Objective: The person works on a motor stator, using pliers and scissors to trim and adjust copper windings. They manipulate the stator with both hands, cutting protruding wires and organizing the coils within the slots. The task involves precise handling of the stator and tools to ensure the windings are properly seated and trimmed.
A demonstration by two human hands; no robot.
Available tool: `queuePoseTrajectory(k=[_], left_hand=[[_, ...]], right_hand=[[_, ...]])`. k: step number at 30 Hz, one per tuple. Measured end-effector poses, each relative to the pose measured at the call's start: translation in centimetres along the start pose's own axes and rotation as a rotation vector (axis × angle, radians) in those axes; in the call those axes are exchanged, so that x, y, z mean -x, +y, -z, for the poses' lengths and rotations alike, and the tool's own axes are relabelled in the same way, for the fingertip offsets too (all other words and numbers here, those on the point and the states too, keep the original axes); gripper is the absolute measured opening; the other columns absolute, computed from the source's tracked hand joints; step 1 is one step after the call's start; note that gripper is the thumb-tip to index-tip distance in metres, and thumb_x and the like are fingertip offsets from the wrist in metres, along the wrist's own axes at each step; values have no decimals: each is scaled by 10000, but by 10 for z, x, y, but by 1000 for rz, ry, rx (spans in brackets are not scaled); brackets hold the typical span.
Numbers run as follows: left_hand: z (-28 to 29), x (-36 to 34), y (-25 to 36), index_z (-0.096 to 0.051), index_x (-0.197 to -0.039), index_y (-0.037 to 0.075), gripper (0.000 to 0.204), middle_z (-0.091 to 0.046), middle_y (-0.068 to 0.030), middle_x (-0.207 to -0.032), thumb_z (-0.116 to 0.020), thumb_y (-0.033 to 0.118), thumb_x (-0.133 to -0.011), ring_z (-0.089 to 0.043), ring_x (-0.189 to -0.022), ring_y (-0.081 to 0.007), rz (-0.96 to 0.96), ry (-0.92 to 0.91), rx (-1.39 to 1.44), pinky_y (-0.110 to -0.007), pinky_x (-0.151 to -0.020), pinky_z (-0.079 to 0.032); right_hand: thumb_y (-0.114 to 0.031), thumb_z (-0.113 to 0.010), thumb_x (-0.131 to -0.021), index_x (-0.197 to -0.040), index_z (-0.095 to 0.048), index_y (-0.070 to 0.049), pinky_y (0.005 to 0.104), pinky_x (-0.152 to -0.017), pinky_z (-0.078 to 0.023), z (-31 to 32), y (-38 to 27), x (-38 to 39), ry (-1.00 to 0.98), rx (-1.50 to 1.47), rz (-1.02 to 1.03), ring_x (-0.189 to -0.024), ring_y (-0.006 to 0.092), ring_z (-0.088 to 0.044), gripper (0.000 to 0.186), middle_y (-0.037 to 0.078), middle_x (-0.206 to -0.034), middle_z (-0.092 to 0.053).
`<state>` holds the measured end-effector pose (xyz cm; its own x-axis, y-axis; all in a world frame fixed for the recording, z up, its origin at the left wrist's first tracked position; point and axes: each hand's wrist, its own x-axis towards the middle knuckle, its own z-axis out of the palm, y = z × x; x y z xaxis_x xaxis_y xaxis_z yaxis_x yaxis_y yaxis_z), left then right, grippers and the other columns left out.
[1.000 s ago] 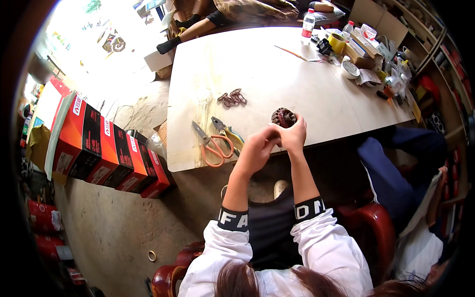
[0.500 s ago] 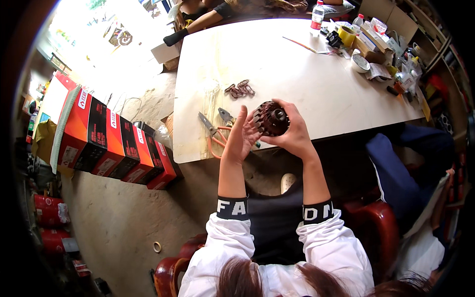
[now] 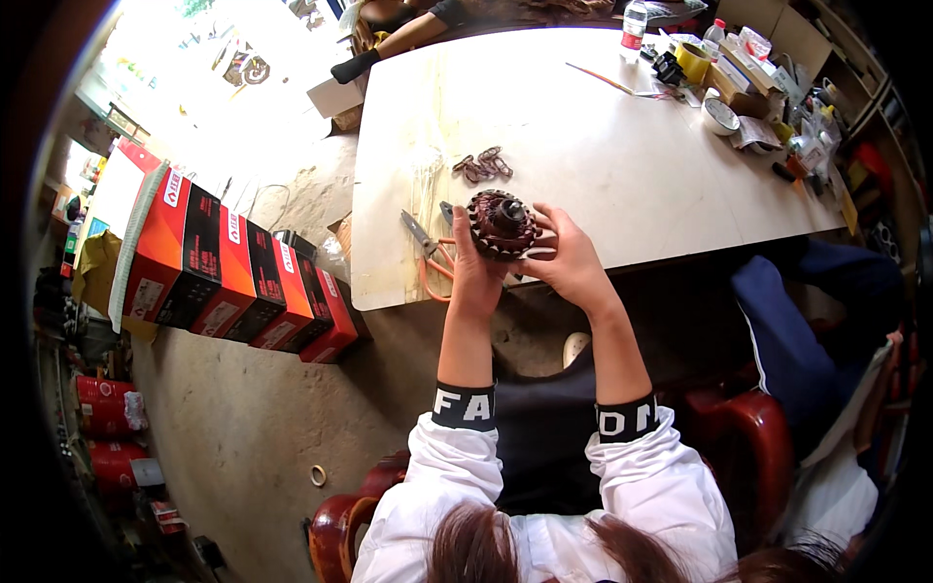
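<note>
A motor rotor, dark brown with reddish windings, a toothed rim and a black shaft end facing up, is held over the table's near edge. My left hand is closed round its left and lower side, the thumb upright along the rim. At its right side my right hand grips with curved fingers, thumb low. Scissors with orange handles lie beside my left hand, and pliers are mostly hidden behind it. Beyond the rotor is a small pile of dark reddish-brown loops.
The pale table carries bottles, tape rolls and small boxes at its far right, plus a thin brush-like stick. Red and black boxes stand in a row on the left. Another person's leg shows beyond the table.
The rotor has shifted left and tipped, showing its wound side and shaft more. My left hand, open beside it before, now closes on it. The view has shifted slightly.
</note>
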<state>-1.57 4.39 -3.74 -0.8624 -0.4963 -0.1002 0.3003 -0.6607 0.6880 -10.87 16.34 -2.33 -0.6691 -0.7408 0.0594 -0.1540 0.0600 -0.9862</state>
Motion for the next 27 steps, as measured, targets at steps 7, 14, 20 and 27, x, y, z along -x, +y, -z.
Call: queuePoseTrajectory(k=[7, 14, 20, 27], left_hand=[[11, -5, -4, -545, -1280, 34, 741, -653, -111, -1178, -398, 682, -952, -644, -1070, -230, -192, 157, -135, -391, -949, -521], [1, -3, 2, -520, -1310, -3, 801, -627, -212, -1215, -366, 695, -949, -636, -1077, -306, -114, -30, 149, -406, -971, -504], [6, -8, -8, -493, -1332, 3, 818, -605, -203, -1251, -418, 708, -923, -604, -1139, -322, -120, 2, 231, -438, -1013, -481], [8, -2, -5, -475, -1327, 6, 780, -600, -198, -1249, -594, 630, -874, -576, -1186, -368, -202, 80, 287, -460, -1070, -468]], right_hand=[[-88, -683, -861, -1022, -673, 72, 272, -551, -521, 9, -18, 5, -148, -5, -307, -659, 146, -677, 228, 124, -844, -729], [-129, -637, -944, -964, -701, -4, 173, -461, -342, 16, -25, 10, -98, -398, -185, -507, 20, -463, 142, 59, -754, -700], [-75, -613, -941, -942, -697, 5, 167, -462, -333, 17, -37, 19, -229, -603, -15, -517, 19, -473, 116, 62, -725, -682], [-23, -680, -857, -951, -718, 57, 251, -630, -530, 13, -26, 25, -764, 65, -177, -673, 117, -666, 129, 89, -767, -716]])
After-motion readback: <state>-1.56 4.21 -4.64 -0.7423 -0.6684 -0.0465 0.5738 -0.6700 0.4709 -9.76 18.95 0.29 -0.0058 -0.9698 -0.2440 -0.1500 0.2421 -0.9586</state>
